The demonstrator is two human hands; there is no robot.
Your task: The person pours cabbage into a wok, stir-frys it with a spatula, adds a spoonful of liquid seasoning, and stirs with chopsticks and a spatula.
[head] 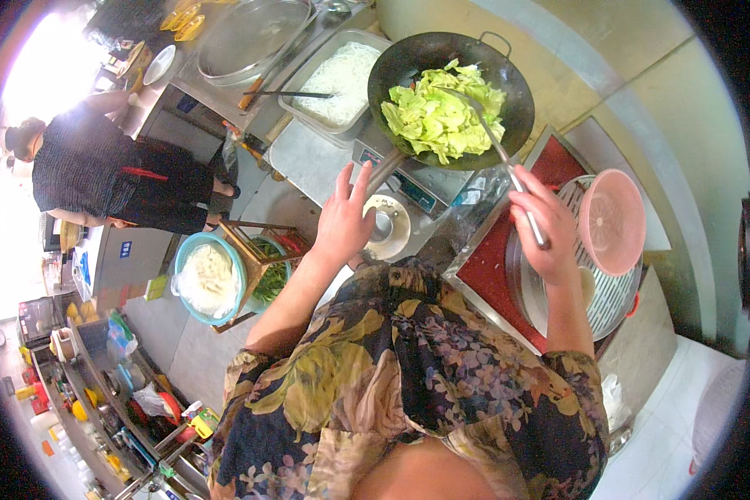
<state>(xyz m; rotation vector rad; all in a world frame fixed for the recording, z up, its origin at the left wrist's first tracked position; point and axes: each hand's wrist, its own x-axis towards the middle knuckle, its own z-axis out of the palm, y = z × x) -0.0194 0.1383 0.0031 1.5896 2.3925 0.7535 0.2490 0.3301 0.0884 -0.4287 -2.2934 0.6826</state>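
Note:
A dark wok (pixel 519 119) filled with cut green cabbage leaves (pixel 437 115) stands in front of me on a cooktop. My right hand (pixel 544 228) is closed around the metal handle of a long spatula or ladle (pixel 489 132), whose head lies among the leaves. My left hand (pixel 349 215) is beside the wok's handle (pixel 384 172), its fingers spread and the fingertips near it. Whether they touch the handle I cannot tell. Close to that hand's thumb is a round pale dish with a metal cup (pixel 382 226) in it.
A metal tray (pixel 290 106) of white noodles sits left of the wok. On the right, a pink plastic basket (pixel 612 222) rests on a slotted steamer tray (pixel 615 300). Blue basins (pixel 180 275) stand on a wooden rack at lower left. Another person (pixel 94 165) bends over a counter at far left.

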